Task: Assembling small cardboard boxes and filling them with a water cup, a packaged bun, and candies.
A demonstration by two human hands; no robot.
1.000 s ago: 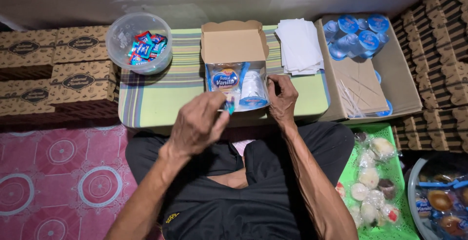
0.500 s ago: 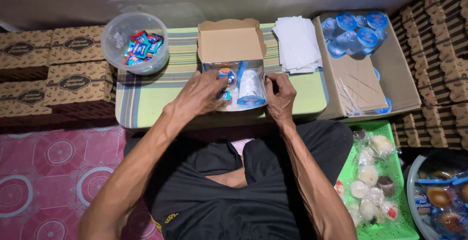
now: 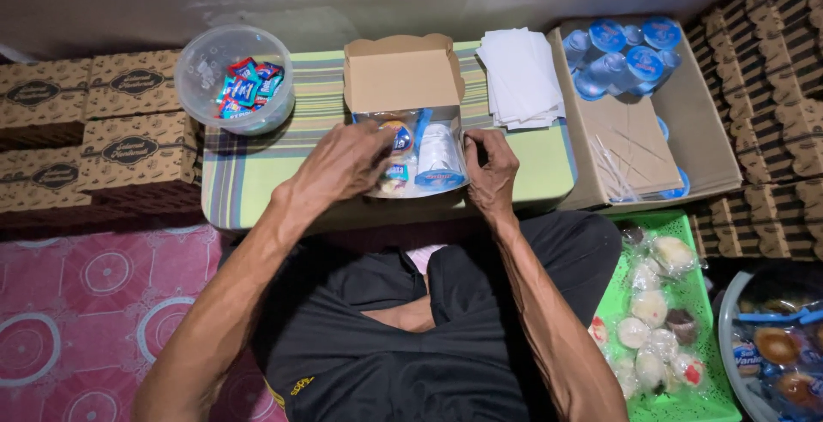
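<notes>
An open brown cardboard box [image 3: 403, 75] sits on a small striped table [image 3: 257, 165] with its lid up. Inside lie a sealed water cup [image 3: 439, 160] on its side and wrapped snacks [image 3: 399, 137]. My left hand [image 3: 347, 165] rests over the left part of the box, fingertips on the wrapped snacks. My right hand [image 3: 491, 173] grips the box's right edge beside the water cup.
A clear tub of wrapped candies [image 3: 242, 79] stands at the table's left end, a stack of white paper [image 3: 519, 75] at its right. A carton of sealed water cups [image 3: 626, 53] and straws lies further right. Closed brown boxes [image 3: 94, 130] are stacked left. A green basket of wrapped cakes [image 3: 660, 319] sits lower right.
The clear bag with the snacks and cup went from being held up in front of the box down into it. Both hands followed it down onto the box.
</notes>
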